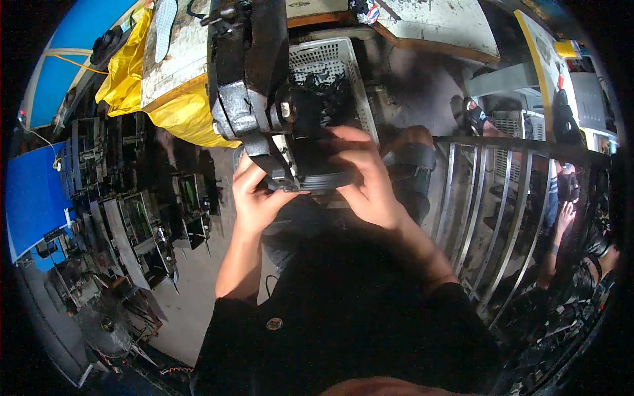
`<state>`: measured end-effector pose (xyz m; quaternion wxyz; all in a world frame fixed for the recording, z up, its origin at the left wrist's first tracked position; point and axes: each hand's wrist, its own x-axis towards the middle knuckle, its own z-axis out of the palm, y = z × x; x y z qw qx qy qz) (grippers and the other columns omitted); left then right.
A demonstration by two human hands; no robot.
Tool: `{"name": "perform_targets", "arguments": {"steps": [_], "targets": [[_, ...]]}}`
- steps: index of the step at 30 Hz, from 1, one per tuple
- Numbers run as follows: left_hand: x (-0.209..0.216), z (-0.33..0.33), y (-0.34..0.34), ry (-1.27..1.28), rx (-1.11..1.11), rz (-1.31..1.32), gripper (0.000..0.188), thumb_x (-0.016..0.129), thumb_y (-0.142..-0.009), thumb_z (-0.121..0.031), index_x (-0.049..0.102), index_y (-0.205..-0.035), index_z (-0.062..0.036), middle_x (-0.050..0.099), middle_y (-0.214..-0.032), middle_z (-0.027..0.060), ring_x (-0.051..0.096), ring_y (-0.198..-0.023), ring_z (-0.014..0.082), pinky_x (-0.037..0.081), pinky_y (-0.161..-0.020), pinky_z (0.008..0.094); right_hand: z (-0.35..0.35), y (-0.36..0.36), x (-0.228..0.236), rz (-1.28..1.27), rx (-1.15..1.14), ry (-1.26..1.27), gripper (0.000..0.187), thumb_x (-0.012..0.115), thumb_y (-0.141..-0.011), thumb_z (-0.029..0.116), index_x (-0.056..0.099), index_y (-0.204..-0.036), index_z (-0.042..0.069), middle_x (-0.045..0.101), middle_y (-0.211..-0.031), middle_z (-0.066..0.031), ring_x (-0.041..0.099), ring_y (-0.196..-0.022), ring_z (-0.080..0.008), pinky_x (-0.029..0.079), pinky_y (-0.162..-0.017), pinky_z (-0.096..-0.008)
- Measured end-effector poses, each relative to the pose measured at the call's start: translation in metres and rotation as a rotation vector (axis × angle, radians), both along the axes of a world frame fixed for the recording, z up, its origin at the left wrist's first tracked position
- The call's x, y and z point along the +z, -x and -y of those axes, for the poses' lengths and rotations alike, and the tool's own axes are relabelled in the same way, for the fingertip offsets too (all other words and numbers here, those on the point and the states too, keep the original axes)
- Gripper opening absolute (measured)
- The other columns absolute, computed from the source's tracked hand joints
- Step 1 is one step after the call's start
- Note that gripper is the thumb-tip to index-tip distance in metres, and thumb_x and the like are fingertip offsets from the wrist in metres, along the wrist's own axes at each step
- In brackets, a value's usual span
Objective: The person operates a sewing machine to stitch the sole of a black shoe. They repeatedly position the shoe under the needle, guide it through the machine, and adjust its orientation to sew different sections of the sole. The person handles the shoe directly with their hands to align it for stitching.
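A dark machine arm with a worn metal head (241,109) comes down from the top middle in front of me. At its lower end I hold a black piece with a ridged, layered edge (323,181), much like a shoe sole; its upper part is lost in shadow. My right hand (370,178) is closed around its right side, thumb below and fingers over the top. My left hand (254,201) is closed at its left end, close beside the machine's tip, which hides some of the fingers.
Behind the machine sits a white plastic crate (360,86) holding black pieces. Worn worktables (442,26) stand at the back, one with yellow sheeting (181,125). Dark metal racks (132,231) line the left. A slatted metal rack (482,211) and another person (564,218) are at the right.
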<state>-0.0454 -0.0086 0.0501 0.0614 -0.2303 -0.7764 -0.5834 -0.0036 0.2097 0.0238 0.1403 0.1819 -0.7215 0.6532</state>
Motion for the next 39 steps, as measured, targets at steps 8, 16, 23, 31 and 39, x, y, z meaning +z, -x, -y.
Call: {"name": "perform_targets", "arguments": {"steps": [8,16,23,31,39], "targets": [[0.001,0.005,-0.001,0.022,0.024,-0.032,0.046,0.09,-0.064,-0.015,0.074,-0.104,0.0016,0.069,-0.116,0.0116,0.062,-0.109,0.0296,0.046,-0.097,0.0412,0.005,0.002,0.004,0.011,-0.005,-0.065,0.047,0.075,-0.082,-0.002,0.056,-0.124,0.007,0.049,-0.139,-0.0204,0.051,-0.13,-0.0415,0.044,-0.108,-0.0462],[-0.01,0.015,-0.008,0.001,0.077,0.034,0.053,0.089,-0.065,-0.013,0.072,-0.113,0.0031,0.067,-0.129,0.0168,0.059,-0.124,0.0338,0.042,-0.107,0.0444,0.007,0.004,0.006,0.032,0.026,-0.105,0.049,0.074,-0.081,-0.003,0.056,-0.125,0.007,0.048,-0.14,-0.0203,0.051,-0.13,-0.0421,0.045,-0.107,-0.0462],[-0.044,0.04,-0.015,-0.067,0.14,0.102,0.072,0.093,-0.063,-0.011,0.067,-0.129,0.0003,0.06,-0.141,0.0213,0.053,-0.135,0.0359,0.039,-0.114,0.0457,0.017,0.01,0.019,0.047,0.035,-0.188,0.047,0.075,-0.081,-0.002,0.057,-0.124,0.007,0.048,-0.141,-0.0197,0.051,-0.13,-0.0414,0.044,-0.108,-0.0463],[-0.003,0.001,-0.002,0.053,-0.06,-0.009,0.055,0.092,-0.065,-0.015,0.073,-0.114,0.0002,0.062,-0.14,0.0174,0.055,-0.131,0.0372,0.042,-0.108,0.0475,0.007,-0.01,-0.007,0.104,-0.096,-0.021,0.041,0.074,-0.083,0.0,0.058,-0.12,0.005,0.051,-0.14,-0.0212,0.055,-0.126,-0.0391,0.046,-0.106,-0.0457],[0.015,-0.014,0.002,0.015,-0.107,-0.008,0.063,0.092,-0.067,-0.02,0.072,-0.122,0.0034,0.065,-0.137,0.0192,0.064,-0.124,0.0324,0.049,-0.101,0.0419,-0.002,-0.011,-0.009,-0.01,-0.136,-0.055,0.046,0.075,-0.082,0.001,0.055,-0.123,0.007,0.051,-0.142,-0.0217,0.056,-0.125,-0.0382,0.046,-0.105,-0.0455]]}}
